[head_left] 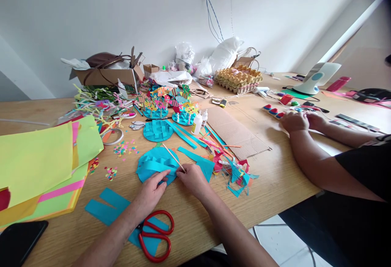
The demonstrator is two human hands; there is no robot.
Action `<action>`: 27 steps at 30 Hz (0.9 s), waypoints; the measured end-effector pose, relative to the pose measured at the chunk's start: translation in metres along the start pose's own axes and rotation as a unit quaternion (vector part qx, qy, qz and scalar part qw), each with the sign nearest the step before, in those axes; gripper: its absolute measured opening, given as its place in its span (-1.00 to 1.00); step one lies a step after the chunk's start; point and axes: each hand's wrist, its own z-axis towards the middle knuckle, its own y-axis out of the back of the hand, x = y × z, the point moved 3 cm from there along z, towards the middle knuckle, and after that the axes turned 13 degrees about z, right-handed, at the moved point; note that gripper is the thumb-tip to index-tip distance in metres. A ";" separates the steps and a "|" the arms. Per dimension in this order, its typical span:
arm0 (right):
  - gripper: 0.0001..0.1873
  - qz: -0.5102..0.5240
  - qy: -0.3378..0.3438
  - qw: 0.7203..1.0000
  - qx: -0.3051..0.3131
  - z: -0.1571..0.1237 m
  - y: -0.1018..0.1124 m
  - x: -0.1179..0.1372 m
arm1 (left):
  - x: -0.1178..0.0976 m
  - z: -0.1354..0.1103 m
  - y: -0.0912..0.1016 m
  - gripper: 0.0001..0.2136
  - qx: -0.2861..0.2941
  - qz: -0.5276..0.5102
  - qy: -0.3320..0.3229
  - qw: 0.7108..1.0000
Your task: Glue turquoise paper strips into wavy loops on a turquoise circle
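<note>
A round blue paper disc [145, 173] with looped paper strips across it lies in front of me. My left hand [154, 186] rests at its near edge, fingers apart and touching a blue strip. At the disc's right side my right hand [193, 178] is closed on a thin wooden stick [171, 153], which points up and left over the disc. Red-handled scissors [155, 236] lie by my left forearm, on cut blue paper [110, 206]. A second blue disc [158, 131] with strips lies just beyond. Blue strips and scraps [204, 167] are right of my hands.
Coloured paper sheets [36, 153] and a black phone [23, 240] are at the left. Glue bottles [197, 122], cardboard [233, 132] and paper scraps [238, 175] lie ahead and right. Egg cartons [238, 78] stand at the back. A co-worker's hands [295, 121] are at the right.
</note>
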 end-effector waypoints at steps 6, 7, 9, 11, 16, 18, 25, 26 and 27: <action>-0.79 -0.005 -0.007 1.000 -0.001 0.000 0.000 0.000 | 0.000 0.001 -0.001 -0.61 -0.006 0.005 -0.001 1.000; -0.78 -0.005 -0.007 1.000 0.000 0.000 -0.001 0.000 | 0.001 0.001 -0.001 -0.61 -0.005 0.007 0.001 1.000; -0.78 -0.006 -0.009 1.000 0.001 0.000 -0.001 0.000 | 0.001 0.001 -0.001 -0.60 -0.004 0.013 0.004 1.000; -0.78 -0.005 -0.010 1.000 0.001 0.000 -0.003 0.000 | 0.001 0.001 -0.001 -0.60 -0.002 0.017 0.005 1.000; -0.78 -0.004 -0.012 1.000 -0.001 -0.002 -0.002 0.001 | -0.001 0.001 -0.001 -0.60 -0.001 0.020 0.004 1.000; -0.77 -0.006 -0.010 1.000 -0.005 -0.003 0.002 0.002 | -0.002 0.001 -0.001 -0.60 -0.001 0.018 0.002 1.000; -0.77 -0.023 -0.004 1.000 -0.005 -0.013 0.010 0.006 | 0.000 0.001 -0.002 -0.61 -0.008 0.019 -0.002 1.000; -0.77 -0.025 0.000 1.000 0.002 -0.014 0.008 0.007 | 0.000 0.001 -0.002 -0.61 -0.008 0.020 -0.004 1.000; -0.77 -0.027 0.004 1.000 0.008 -0.014 0.005 0.007 | 0.000 0.001 -0.002 -0.61 -0.008 0.020 -0.005 1.000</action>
